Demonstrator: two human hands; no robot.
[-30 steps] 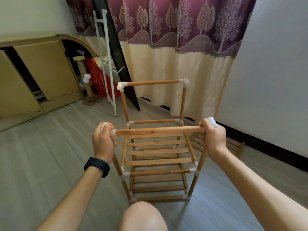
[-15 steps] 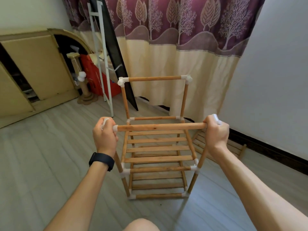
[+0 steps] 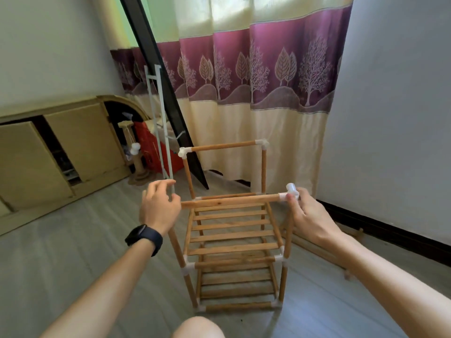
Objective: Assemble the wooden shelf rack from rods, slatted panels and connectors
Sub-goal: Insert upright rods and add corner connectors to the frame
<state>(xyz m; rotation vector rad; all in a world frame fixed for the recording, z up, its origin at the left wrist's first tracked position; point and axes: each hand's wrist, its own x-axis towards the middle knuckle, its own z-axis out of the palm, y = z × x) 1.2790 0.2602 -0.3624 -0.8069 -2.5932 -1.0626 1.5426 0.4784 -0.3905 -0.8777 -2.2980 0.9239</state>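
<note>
Changed since the earlier frame: my left hand (image 3: pixel 158 208) has come off the left end of the near top rod (image 3: pixel 231 200), which it was clenched round. It now hovers just beside that end, fingers spread and relaxed, holding nothing. My right hand (image 3: pixel 311 212) was a fist over the corner and now pinches the white corner connector (image 3: pixel 291 192) at the rod's right end between thumb and fingertips.

Item 1, wooden shelf rack (image 3: pixel 234 240): upright on the grey floor (image 3: pixel 73 264), between my forearms, in front of the curtain. Two slatted panels are fitted, the upper panel (image 3: pixel 234 228) at mid height and the lower panel (image 3: pixel 238 281) close to the floor. The far top rod (image 3: pixel 223 146) rests on two far uprights, with a white connector at each end. The left end of the near top rod is partly behind my fingers; I cannot tell whether it carries a connector.

Item 2, spare wooden piece (image 3: pixel 314 250): flat on the floor, right of the rack, partly hidden by my right arm.

Item 3, black watch (image 3: pixel 144 239): on my left wrist.

Surroundings: purple-and-cream curtain (image 3: pixel 256 81) behind the rack; black board (image 3: pixel 156 59) and white metal frame (image 3: pixel 156 118) leaning at far left; tan cupboard (image 3: pixel 73 142) along the left wall, red box (image 3: pixel 156 147) beside it; my knee (image 3: pixel 199 328) at the near edge
</note>
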